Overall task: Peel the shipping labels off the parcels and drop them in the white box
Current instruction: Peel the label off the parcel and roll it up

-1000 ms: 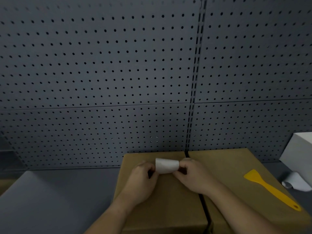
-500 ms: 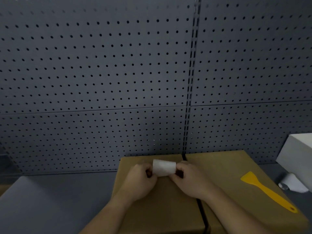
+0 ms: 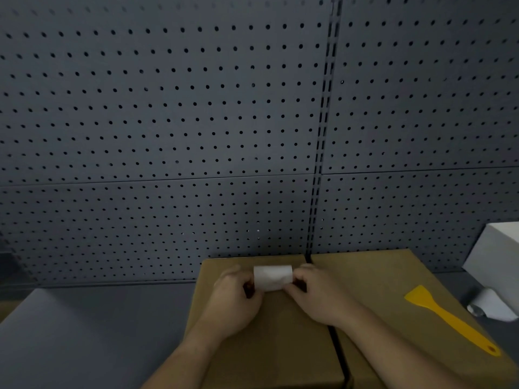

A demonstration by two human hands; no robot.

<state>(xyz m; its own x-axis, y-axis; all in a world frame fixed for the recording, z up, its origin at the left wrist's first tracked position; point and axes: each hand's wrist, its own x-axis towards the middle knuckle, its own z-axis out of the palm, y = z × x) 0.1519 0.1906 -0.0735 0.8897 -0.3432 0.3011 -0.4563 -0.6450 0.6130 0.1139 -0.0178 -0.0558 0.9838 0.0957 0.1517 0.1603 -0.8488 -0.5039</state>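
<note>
Two brown cardboard parcels stand side by side: the left parcel [image 3: 269, 346] under my hands and the right parcel [image 3: 373, 276]. A white shipping label [image 3: 273, 277], curled into a roll, is held above the left parcel's far edge. My left hand [image 3: 236, 299] pinches its left end and my right hand [image 3: 317, 296] pinches its right end. The white box [image 3: 494, 254] stands at the right edge, partly out of view.
A yellow plastic scraper [image 3: 449, 318] lies on the right parcel. A crumpled white piece [image 3: 491, 304] lies at the foot of the white box. A grey pegboard wall [image 3: 196, 122] rises close behind the parcels. A grey surface [image 3: 84, 332] extends to the left.
The label has been rolled tighter between my hands, which stay at the same spot on the left parcel. The view has shifted slightly.
</note>
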